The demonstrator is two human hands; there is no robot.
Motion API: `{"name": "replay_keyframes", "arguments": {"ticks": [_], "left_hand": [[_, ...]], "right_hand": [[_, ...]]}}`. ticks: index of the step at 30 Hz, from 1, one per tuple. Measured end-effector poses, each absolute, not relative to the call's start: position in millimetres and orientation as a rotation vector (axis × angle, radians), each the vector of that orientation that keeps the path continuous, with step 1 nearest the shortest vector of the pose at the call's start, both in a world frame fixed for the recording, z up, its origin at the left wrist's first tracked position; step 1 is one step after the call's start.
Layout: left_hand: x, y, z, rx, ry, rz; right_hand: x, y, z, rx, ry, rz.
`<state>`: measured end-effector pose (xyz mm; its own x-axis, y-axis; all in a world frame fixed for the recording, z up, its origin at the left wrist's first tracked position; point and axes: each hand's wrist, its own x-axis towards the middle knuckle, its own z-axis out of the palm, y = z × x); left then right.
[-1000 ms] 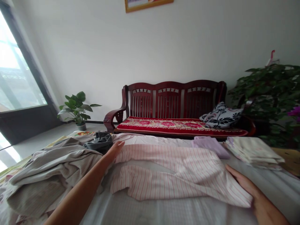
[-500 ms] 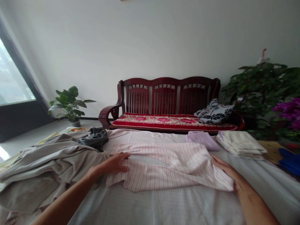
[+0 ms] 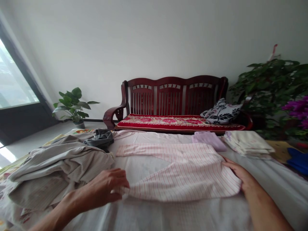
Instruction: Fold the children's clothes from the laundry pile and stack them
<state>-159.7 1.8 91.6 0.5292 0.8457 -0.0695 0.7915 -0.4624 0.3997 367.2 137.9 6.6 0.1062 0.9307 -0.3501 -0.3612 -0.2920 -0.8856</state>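
White trousers with thin pink stripes (image 3: 192,179) lie spread on the pale sheet (image 3: 144,218), legs pointing left and apart from each other. My left hand (image 3: 108,186) pinches the hem of the near leg, which is drawn taut toward the lower left. At the waist end on the right, my right hand (image 3: 240,176) holds the edge of the trousers, thumb side on top and the other fingers partly hidden by the cloth.
A heap of grey-beige clothes (image 3: 57,163) and a dark grey garment (image 3: 99,139) lie on the left. Behind the trousers are a folded lilac cloth (image 3: 209,141) and a folded cream stack (image 3: 249,144). Blue cloth (image 3: 298,160) is far right. A wooden sofa (image 3: 168,99) stands beyond.
My left hand has come nearer and closed on the near leg's hem, pulling that leg straight and away from the far leg. My right hand stays at the waist.
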Motion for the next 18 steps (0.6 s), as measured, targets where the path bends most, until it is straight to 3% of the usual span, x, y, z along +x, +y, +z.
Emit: {"name": "replay_keyframes", "arguments": {"ticks": [4, 12, 18], "left_hand": [[-163.4, -18.4, 83.4, 2.081, 1.199, -0.048], [-187.9, 68.0, 34.0, 2.152, 1.836, 0.526], [-188.8, 135.4, 10.4, 2.115, 2.17, 0.504]], "right_hand": [[365.3, 134.0, 9.7, -1.234, -0.64, 1.486], [361.8, 136.5, 3.3, -1.317, -0.72, 1.382], [361.1, 140.5, 3.7, -1.395, -0.951, 1.23]]}}
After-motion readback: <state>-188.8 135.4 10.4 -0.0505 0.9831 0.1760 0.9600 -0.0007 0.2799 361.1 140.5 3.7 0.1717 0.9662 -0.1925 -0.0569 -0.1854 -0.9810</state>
